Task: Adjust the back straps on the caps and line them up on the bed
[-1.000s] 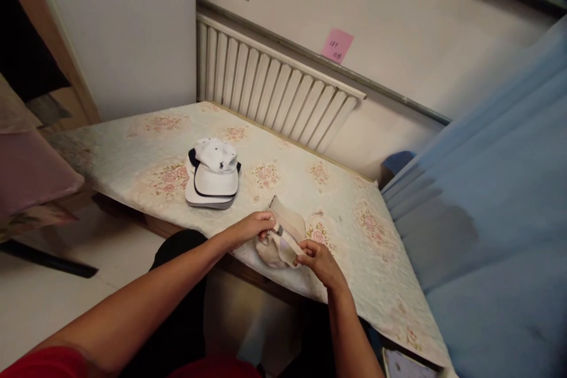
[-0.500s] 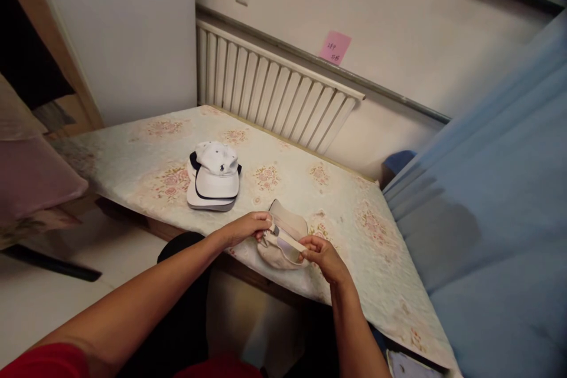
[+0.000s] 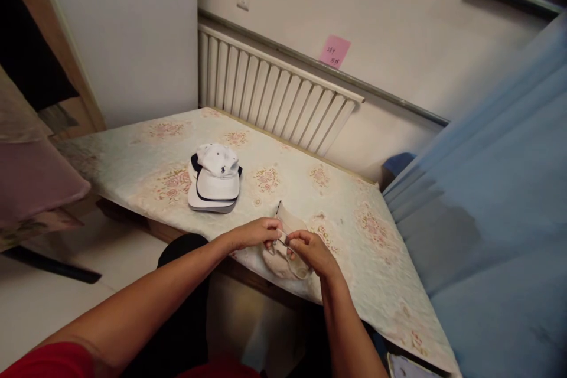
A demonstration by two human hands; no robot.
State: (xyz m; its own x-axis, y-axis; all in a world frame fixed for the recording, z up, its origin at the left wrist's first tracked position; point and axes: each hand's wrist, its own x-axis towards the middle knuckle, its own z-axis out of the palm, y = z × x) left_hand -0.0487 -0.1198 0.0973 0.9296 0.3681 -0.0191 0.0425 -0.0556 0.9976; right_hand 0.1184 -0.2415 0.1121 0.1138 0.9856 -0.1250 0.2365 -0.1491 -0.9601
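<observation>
A beige baseball cap rests near the front edge of the bed-like surface, its brim pointing away from me. My left hand pinches the cap's back strap at the left side of the opening. Close beside it, my right hand also pinches the strap, with the fingertips of both hands nearly meeting. The buckle between the fingers is too small to make out clearly. To the left, a white baseball cap with a dark brim edge and small dark logo lies stacked on another white cap.
A floral cover spreads over the surface. Behind it are a white radiator and a pink note on the wall. A blue curtain hangs at right; a pink cloth is at left.
My right hand has moved left toward my left hand, bringing the strap's ends close together. The cap's opening has narrowed and its body has turned slightly. The white caps stay put.
</observation>
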